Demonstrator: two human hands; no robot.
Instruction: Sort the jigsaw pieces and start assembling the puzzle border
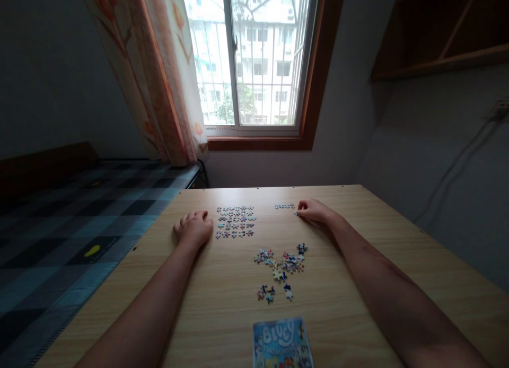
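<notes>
My left hand [193, 228] rests on the wooden table [358, 304] with its fingers curled loosely, holding nothing, just left of a neat grid of spread-out puzzle pieces [235, 221]. My right hand [313, 210] lies further right with fingertips pinched on a small puzzle piece [296, 213], beside a short joined row of pieces [284, 206]. A loose pile of mixed pieces [282, 263] sits between my forearms, and a smaller cluster [272, 293] lies below it.
A blue puzzle box or picture card [282, 342] lies at the table's near edge. A bed with a checked cover [59, 225] stands to the left. A barred window [254, 55] with a curtain [159, 76] is ahead, and wooden shelves [445, 34] hang at the upper right.
</notes>
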